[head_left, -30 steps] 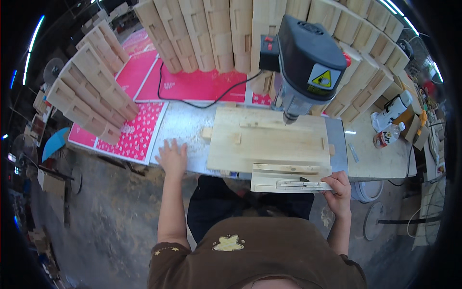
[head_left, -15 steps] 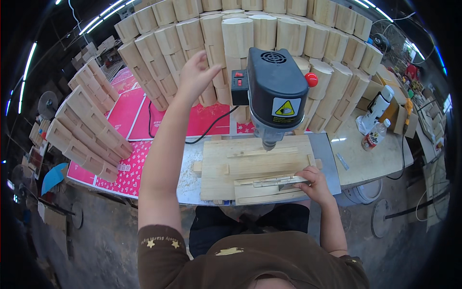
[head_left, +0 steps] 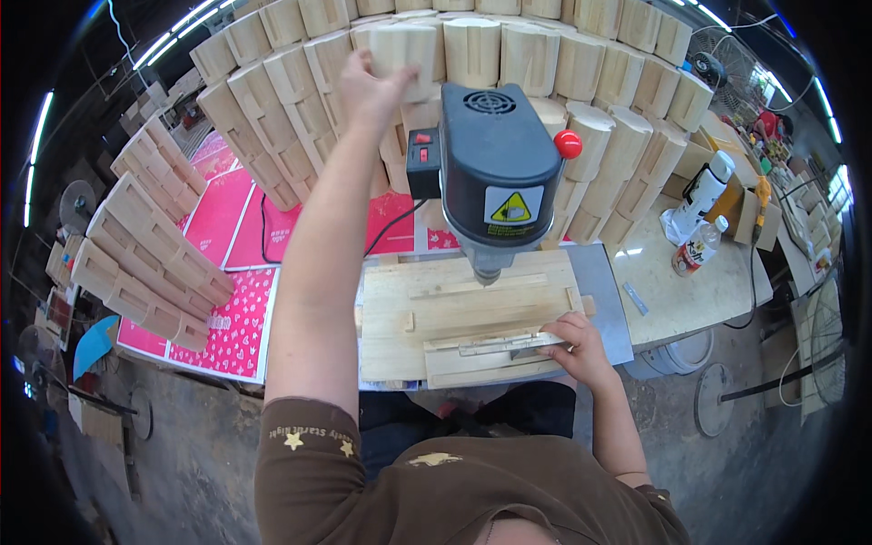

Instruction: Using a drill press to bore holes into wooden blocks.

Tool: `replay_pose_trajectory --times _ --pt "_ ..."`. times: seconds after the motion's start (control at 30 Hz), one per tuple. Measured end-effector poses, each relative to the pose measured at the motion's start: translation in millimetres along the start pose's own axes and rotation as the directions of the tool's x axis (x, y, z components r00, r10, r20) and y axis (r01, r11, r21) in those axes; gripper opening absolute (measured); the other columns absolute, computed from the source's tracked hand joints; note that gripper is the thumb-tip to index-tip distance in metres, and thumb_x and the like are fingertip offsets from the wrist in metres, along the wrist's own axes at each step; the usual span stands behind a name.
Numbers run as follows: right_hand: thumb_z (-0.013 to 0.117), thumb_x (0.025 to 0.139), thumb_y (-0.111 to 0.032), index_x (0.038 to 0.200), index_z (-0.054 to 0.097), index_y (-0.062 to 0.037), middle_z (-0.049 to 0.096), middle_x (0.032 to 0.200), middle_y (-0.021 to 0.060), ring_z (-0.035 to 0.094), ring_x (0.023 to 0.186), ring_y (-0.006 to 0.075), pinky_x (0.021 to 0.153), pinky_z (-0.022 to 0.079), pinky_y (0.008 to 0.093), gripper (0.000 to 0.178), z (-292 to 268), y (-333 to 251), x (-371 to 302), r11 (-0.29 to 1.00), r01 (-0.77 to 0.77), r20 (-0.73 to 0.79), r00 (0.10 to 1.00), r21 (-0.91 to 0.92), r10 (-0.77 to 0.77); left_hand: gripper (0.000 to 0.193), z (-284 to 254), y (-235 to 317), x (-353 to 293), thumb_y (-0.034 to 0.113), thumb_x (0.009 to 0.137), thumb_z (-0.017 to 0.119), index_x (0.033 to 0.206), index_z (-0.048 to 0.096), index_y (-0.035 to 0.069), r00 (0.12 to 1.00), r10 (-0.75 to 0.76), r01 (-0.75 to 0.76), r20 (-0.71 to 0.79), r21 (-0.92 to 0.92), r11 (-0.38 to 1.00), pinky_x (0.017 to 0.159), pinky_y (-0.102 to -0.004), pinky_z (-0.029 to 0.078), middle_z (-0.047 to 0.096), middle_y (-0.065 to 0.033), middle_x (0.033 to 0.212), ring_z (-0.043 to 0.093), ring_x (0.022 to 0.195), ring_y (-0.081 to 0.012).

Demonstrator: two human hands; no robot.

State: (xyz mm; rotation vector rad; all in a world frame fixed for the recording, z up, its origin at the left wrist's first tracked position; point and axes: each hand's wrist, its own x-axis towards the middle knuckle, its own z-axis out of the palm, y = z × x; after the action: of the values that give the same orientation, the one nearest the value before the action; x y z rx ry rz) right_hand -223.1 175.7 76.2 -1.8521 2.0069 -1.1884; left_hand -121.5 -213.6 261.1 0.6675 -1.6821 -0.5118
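Observation:
My left hand reaches up to the stacked wood behind the machine. Its fingers and thumb grip the sides of a pale wooden block, slightly blurred, at the top of a column. On the near right of the wooden jig board, my right hand is closed on the end of a flat metal piece that lies along a raised wooden strip. Between my hands stands a dark drill press, its chuck above the board.
Tall columns of wooden blocks curve round behind the drill press. More stacked blocks stand on the pink sheet at left. A white flask, a drink bottle and a cardboard box are at right. A black cord crosses the table.
My left hand, open and empty before, has moved up and closed on a wooden block. The right hand keeps its hold on the metal piece. The whole view has shifted slightly.

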Motion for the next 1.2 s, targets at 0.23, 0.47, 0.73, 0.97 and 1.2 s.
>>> replay_pose_trajectory --times 0.23,0.47,0.73,0.97,1.2 --pt "0.077 0.061 -0.007 0.091 0.066 -0.0037 0.06 0.083 0.0093 0.057 0.081 0.0273 0.072 0.045 0.0356 0.033 2 -1 -7 0.999 -0.031 0.004 1.0 0.021 0.031 0.051 -142 16 -61 0.02 0.072 0.078 0.113 0.059 -0.003 1.0 -0.018 0.024 0.026 -0.263 0.965 0.074 -0.0257 0.051 0.067 -0.0085 0.093 0.063 0.084 -0.0136" --pt "0.074 0.066 -0.005 0.095 0.064 -0.0022 0.062 0.088 0.0102 0.057 0.087 0.028 0.077 0.044 0.0348 0.031 5 4 7 1.0 -0.005 0.076 0.997 -0.003 0.006 0.04 -191 11 -201 0.01 0.069 0.078 0.105 0.065 -0.004 0.643 -0.41 0.543 0.647 -0.008 0.84 0.079 -0.0255 0.048 0.067 -0.0093 0.096 0.061 0.087 -0.0125" --pt "0.074 0.067 -0.005 0.092 0.066 -0.0033 0.062 0.085 0.0081 0.057 0.085 0.0247 0.078 0.044 0.0331 0.027 8 13 28 0.996 0.042 0.137 0.989 0.082 -0.053 0.046 -154 -21 -257 0.015 0.068 0.081 0.106 0.065 -0.004 0.297 -0.473 0.715 0.83 0.135 0.686 0.078 -0.0249 0.048 0.068 -0.0135 0.094 0.063 0.084 -0.0146" --pt "0.074 0.068 -0.006 0.094 0.066 -0.0038 0.063 0.086 0.0067 0.058 0.087 0.0241 0.077 0.045 0.0321 0.028 4 10 22 0.996 -0.048 0.112 0.993 0.08 0.039 0.038 -128 -24 -266 0.012 0.074 0.075 0.107 0.065 -0.003 0.297 -0.456 0.712 0.839 0.124 0.691 0.08 -0.0253 0.048 0.068 -0.0117 0.095 0.064 0.084 -0.0137" --pt "0.073 0.068 -0.006 0.095 0.064 -0.0037 0.06 0.088 0.0077 0.056 0.087 0.0254 0.079 0.044 0.0333 0.028 15 7 26 0.998 0.055 0.139 0.989 0.018 -0.057 0.033 -72 -6 -295 0.025 0.083 0.067 0.102 0.066 -0.003 0.436 -0.512 0.784 0.74 -0.034 0.619 0.081 -0.0279 0.046 0.068 -0.0112 0.091 0.06 0.082 -0.0133"
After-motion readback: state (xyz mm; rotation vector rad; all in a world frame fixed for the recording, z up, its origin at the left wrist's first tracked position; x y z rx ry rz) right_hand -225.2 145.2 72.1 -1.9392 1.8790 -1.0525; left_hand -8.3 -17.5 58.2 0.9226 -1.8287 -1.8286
